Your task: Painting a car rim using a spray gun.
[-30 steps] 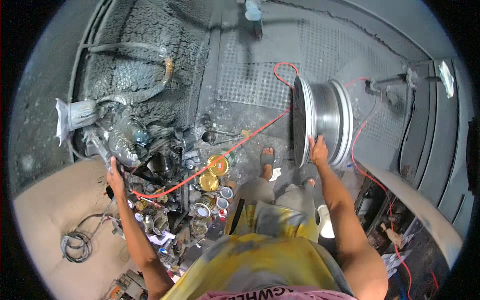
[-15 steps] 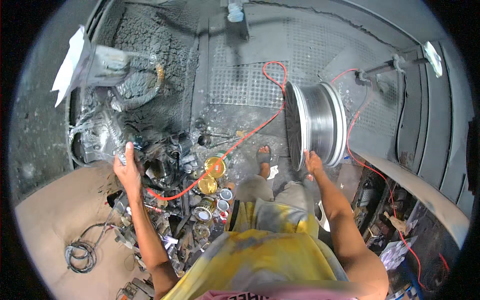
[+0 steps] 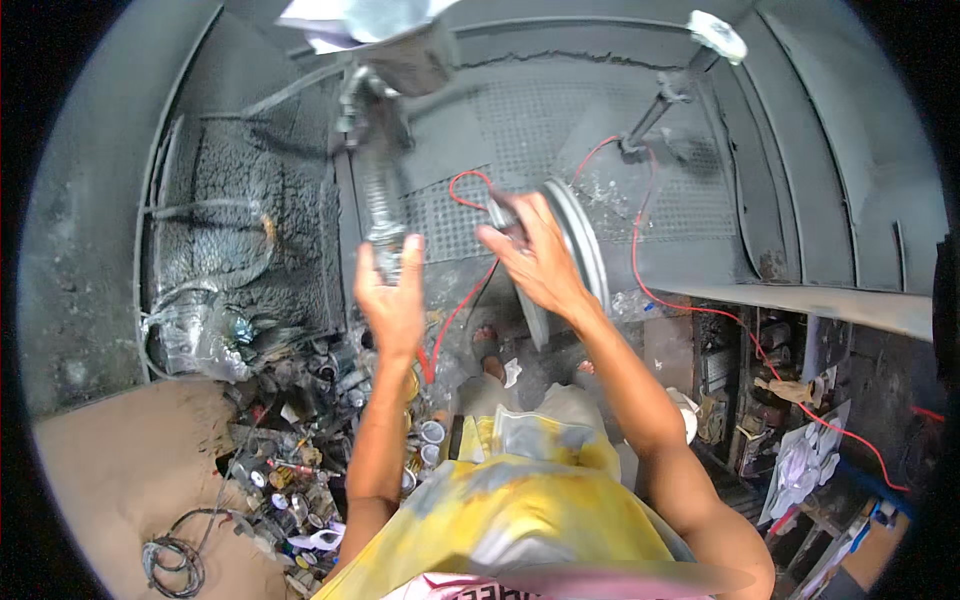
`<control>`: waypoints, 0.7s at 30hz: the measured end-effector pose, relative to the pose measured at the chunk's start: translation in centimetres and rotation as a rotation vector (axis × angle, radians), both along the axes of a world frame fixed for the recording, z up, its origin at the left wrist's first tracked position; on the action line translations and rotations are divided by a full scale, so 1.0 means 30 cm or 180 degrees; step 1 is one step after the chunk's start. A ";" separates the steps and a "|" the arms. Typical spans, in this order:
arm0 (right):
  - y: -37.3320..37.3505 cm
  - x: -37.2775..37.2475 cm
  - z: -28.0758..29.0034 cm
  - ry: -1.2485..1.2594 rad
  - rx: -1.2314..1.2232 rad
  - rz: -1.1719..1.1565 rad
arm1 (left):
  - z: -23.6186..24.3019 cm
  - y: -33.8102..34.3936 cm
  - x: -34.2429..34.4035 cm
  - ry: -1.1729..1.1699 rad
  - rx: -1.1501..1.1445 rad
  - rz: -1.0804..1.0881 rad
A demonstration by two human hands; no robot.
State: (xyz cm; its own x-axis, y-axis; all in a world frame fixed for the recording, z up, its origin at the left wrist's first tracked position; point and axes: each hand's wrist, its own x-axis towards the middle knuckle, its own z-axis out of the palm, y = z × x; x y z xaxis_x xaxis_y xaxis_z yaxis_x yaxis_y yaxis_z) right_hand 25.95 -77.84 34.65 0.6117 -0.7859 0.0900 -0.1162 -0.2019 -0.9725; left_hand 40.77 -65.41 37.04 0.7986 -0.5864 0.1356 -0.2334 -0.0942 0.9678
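Observation:
My left hand [image 3: 393,312] is closed round the handle of a spray gun [image 3: 380,195]. The gun is blurred and grey. On its top is a grey cup [image 3: 405,65] with a pointed white covering [image 3: 350,22]. A red hose [image 3: 437,350] runs beneath my left hand. To the right stands a metal wheel rim [image 3: 590,250], tilted on its edge. My right hand [image 3: 545,262] appears above and in front of the rim, slightly blurred. Its thumb and fingers are apart, and a dark blurred patch shows between them. Whether it touches the rim is hard to tell.
Several cans, cups and tools [image 3: 290,470] clutter the floor at the lower left. A post with a wrapped white top [image 3: 718,38] stands at the far right. Red hose [image 3: 690,308] crosses to shelves [image 3: 740,400] on the right. A grey mat [image 3: 250,200] lies at the left.
My left hand has swung right and upward with the spray gun. My right hand has left the rim's near edge and risen. The whole view has shifted right.

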 end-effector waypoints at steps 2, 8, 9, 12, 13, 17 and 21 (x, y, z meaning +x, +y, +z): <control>-0.019 0.027 0.164 -0.0355 -0.0300 0.0058 | 0.003 -0.038 -0.162 0.0040 -0.0043 -0.0069; -0.070 -0.205 0.356 0.0330 -0.0715 -0.0638 | 0.056 -0.124 -0.681 0.0263 -0.0422 -0.0627; -0.086 -0.255 0.326 0.0332 -0.0730 -0.0603 | 0.049 -0.137 -0.752 0.0353 -0.0666 -0.0727; -0.098 -0.371 0.237 0.0232 -0.1661 -0.1353 | -0.003 -0.129 -0.919 0.0591 -0.0491 -0.0972; -0.092 -0.409 0.245 0.0288 -0.0927 -0.1199 | -0.016 -0.119 -0.954 0.0500 -0.0260 -0.0986; -0.095 -0.577 0.285 0.0704 0.0596 -0.0839 | -0.139 -0.031 -0.934 0.0353 -0.0377 -0.1794; 0.004 -0.620 0.284 0.1045 0.0581 -0.0851 | -0.581 0.142 -0.783 0.0253 0.1298 -0.0548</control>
State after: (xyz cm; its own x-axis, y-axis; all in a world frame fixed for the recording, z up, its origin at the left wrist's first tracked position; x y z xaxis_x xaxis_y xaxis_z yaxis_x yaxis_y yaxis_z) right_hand 7.35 -77.72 43.15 0.3584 -0.9050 -0.2290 -0.4487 0.0481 -0.8924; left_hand 17.27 -61.16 19.59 0.6832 -0.7045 -0.1921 -0.2055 -0.4379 0.8752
